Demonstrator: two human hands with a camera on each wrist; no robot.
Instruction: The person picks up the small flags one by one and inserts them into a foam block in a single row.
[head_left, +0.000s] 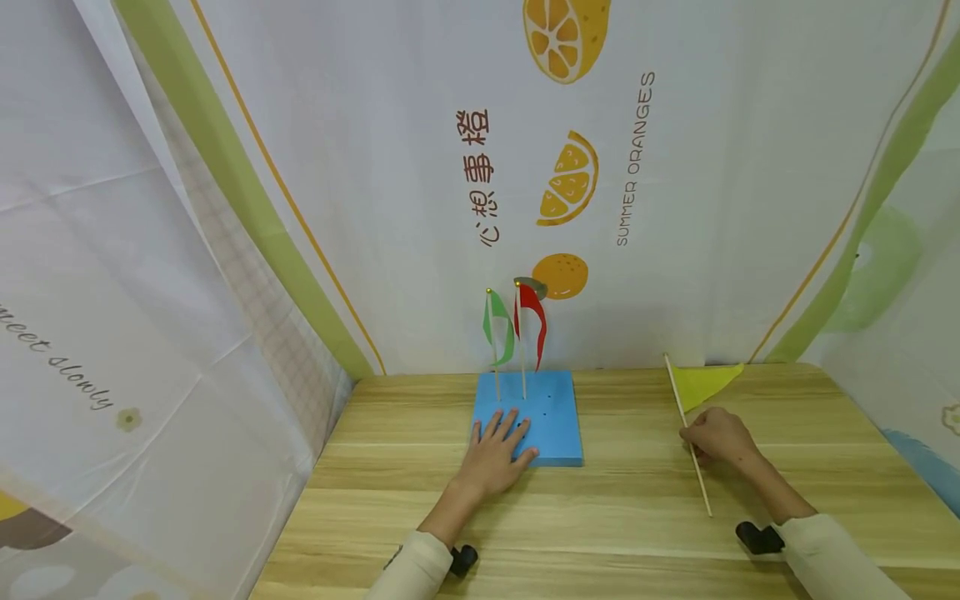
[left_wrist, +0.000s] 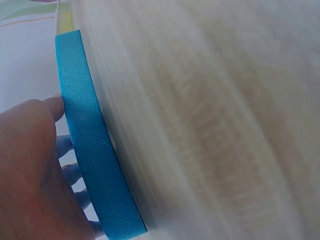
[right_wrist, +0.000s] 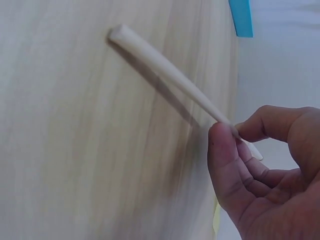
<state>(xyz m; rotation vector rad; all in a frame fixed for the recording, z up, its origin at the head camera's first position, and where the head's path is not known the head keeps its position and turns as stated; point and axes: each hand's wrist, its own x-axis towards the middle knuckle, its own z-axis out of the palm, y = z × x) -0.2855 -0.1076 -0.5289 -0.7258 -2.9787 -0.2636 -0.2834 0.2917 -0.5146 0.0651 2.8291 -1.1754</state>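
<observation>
A flat blue foam block (head_left: 558, 433) lies on the table, with a few small dark holes in its top. My left hand (head_left: 493, 458) rests on its near left part, fingers spread; the left wrist view shows the block's edge (left_wrist: 92, 135) beside the fingers. A green flag (head_left: 500, 329) and a red flag (head_left: 531, 302) stand upright in the block's far side. To the right, my right hand (head_left: 722, 435) pinches the thin wooden stick of a yellow flag (head_left: 701, 385) between thumb and fingers. In the right wrist view the stick (right_wrist: 170, 72) slants just over the tabletop, casting a shadow.
The wood-grain table (head_left: 630, 517) ends at a white curtain (head_left: 405, 208) printed with oranges, which hangs behind it and along both sides. Black camera mounts (head_left: 759, 537) sit at both wrists.
</observation>
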